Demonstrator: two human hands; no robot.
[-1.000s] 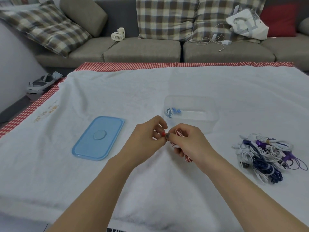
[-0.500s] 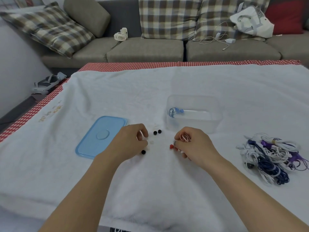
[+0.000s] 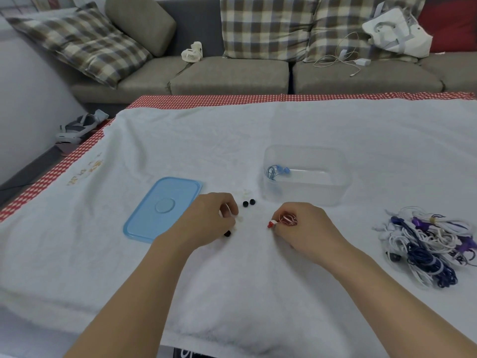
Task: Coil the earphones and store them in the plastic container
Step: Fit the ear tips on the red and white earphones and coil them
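The person's right hand (image 3: 304,226) is gripping a coiled red-and-white earphone (image 3: 286,220) on the white towel (image 3: 258,130), just in front of the clear plastic container (image 3: 307,200). The left hand (image 3: 211,218) is lying curled beside small black ear tips (image 3: 248,202); whether it is holding something, I cannot tell.

Clear glossy plastic container (image 3: 333,192) on matt, nubby white towel (image 3: 232,135).

- The white towel (image 3: 258,293) bears gold-orange embroidered characters near its left edge, too small and blurred to read.
- At the towel's near edge a dark strip (image 3: 184,353) shows part of a white mark, cut off and unreadable.
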